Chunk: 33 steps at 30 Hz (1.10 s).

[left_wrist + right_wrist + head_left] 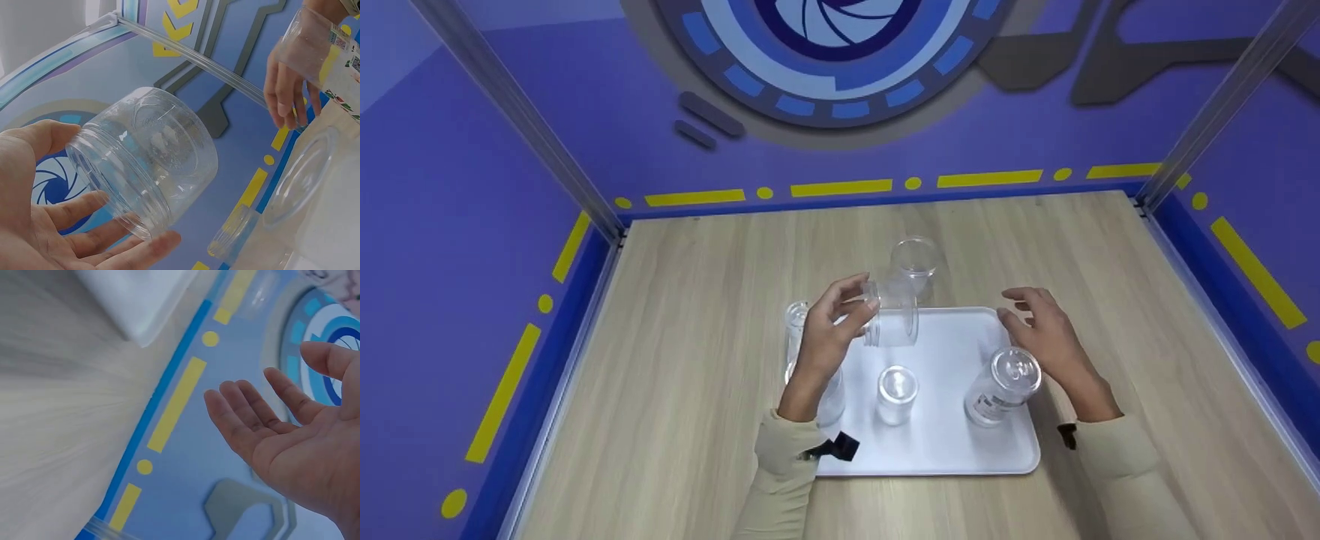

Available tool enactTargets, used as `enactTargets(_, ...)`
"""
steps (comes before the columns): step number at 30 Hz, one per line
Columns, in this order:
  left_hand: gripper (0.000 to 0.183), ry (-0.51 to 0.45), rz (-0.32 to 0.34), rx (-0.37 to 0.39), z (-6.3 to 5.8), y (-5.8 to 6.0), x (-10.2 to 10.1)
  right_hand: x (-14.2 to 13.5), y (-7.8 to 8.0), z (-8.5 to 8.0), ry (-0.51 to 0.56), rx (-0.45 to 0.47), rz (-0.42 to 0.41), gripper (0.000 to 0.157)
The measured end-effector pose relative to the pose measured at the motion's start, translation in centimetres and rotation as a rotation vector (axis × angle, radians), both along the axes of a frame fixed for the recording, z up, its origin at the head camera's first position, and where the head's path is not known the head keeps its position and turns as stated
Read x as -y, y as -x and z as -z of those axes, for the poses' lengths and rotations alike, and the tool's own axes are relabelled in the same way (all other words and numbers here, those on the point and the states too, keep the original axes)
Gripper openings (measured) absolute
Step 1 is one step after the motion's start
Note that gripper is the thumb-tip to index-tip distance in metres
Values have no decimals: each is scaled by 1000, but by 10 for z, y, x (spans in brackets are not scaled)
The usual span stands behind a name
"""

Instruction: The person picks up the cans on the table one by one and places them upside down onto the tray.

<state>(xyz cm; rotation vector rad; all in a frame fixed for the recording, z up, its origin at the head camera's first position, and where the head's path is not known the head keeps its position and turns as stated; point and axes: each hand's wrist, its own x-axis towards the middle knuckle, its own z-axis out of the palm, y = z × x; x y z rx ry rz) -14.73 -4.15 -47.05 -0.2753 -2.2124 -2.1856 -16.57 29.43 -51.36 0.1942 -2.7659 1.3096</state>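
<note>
My left hand (829,326) grips a clear, empty jar (896,313) by its threaded rim, thumb on one side and fingers on the other. The jar lies sideways above the back of a white tray (937,450); the left wrist view shows its mouth toward the palm. Past the tray's right back corner, my right hand (1048,337) hangs with loosely bent fingers and holds nothing. Nearest to it stands a tall clear container with a printed label (1001,386), on the tray. In the right wrist view the palm (315,455) is bare.
A small clear container (897,394) stands mid-tray. Two more clear containers are at the tray's left, partly hidden by my left arm, one of them (831,405) beside the wrist. Behind the tray is another clear jar (915,259). Printed panels (840,165) enclose the wooden table (697,300).
</note>
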Motion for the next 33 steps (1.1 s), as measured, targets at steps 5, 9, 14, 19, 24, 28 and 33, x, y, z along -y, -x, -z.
enactTargets(5, 57, -7, 3, -2, 0, 0, -1, 5, -4, -13, 52, -29, -22, 39)
enactTargets(9, 57, 0, -1, -3, 0, 0, -2, 6, -7, -22, 68, -47, -28, 39)
enactTargets(14, 57, -1, 0, -2, -2, -1, -3, 8, -10, -31, 75, -78, -29, 38)
enactTargets(19, 58, -5, 16, -3, -2, -2, -3, 13, -17, -39, 91, -141, -44, 37)
enactTargets(24, 59, -7, 16, -8, -3, -3, -5, 23, -25, -51, 113, -228, -76, 37)
enactTargets(28, 58, -7, 14, -12, -4, -4, -6, 32, -31, -61, 162, -258, -131, 39)
enactTargets(33, 56, -8, 19, -15, -6, -4, -9, 46, -38, -69, 215, -242, -206, 46)
